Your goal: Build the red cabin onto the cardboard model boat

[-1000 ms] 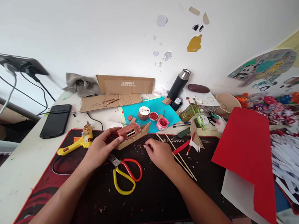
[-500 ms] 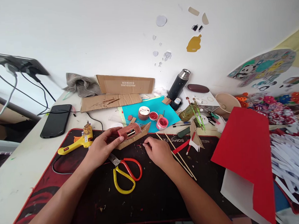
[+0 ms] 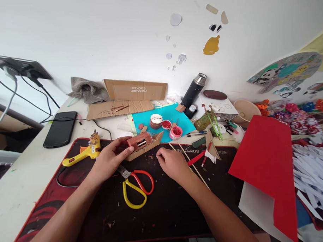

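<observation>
A small cardboard boat model (image 3: 145, 148) with a red-brown cabin (image 3: 141, 139) and a pointed end is held over the dark desk mat. My left hand (image 3: 115, 151) grips it at its left end, thumb on the near side and fingers behind. Just right of the boat, my right hand (image 3: 172, 163) has its thumb and fingertips pinched together low over the mat; whatever is between them is too small to make out. Scissors (image 3: 137, 187) with one yellow and one red handle lie below the boat. Two thin wooden sticks (image 3: 196, 169) pass beside and under my right forearm.
A yellow glue gun (image 3: 84, 155) and a black phone (image 3: 60, 129) lie at left. Paint pots (image 3: 175, 133) stand on blue paper (image 3: 140, 118) behind the boat. Red card (image 3: 263, 167) is at right. A black flask (image 3: 194, 88) leans at the back near cardboard pieces (image 3: 135, 90).
Both hands stay nearly in place, the left still gripping the boat. My right forearm shifts slightly, covering more of one stick. The camera view moves a little.
</observation>
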A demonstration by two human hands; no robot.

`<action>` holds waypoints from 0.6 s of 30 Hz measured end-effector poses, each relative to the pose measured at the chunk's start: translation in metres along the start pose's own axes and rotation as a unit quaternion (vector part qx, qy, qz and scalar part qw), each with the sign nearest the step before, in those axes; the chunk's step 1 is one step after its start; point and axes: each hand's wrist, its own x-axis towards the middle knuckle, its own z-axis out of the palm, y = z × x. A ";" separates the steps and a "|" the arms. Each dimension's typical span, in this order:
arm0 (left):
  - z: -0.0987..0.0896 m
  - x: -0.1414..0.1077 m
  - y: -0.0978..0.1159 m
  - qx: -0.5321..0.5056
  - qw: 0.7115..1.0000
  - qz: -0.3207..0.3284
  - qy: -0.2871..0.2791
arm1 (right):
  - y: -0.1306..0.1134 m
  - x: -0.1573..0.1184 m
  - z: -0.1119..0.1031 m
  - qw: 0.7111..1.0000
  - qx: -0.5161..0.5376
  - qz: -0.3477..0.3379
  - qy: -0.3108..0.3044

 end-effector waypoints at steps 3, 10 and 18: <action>0.000 0.000 0.000 -0.007 1.000 -0.002 -0.003 | -0.001 0.000 -0.004 1.000 -0.011 -0.001 -0.012; 0.000 0.000 0.000 0.013 1.000 -0.008 -0.007 | 0.001 -0.001 0.001 0.999 0.042 0.002 0.007; 0.005 -0.002 -0.003 0.011 1.000 -0.010 -0.002 | -0.010 -0.013 0.016 0.925 0.361 0.006 0.121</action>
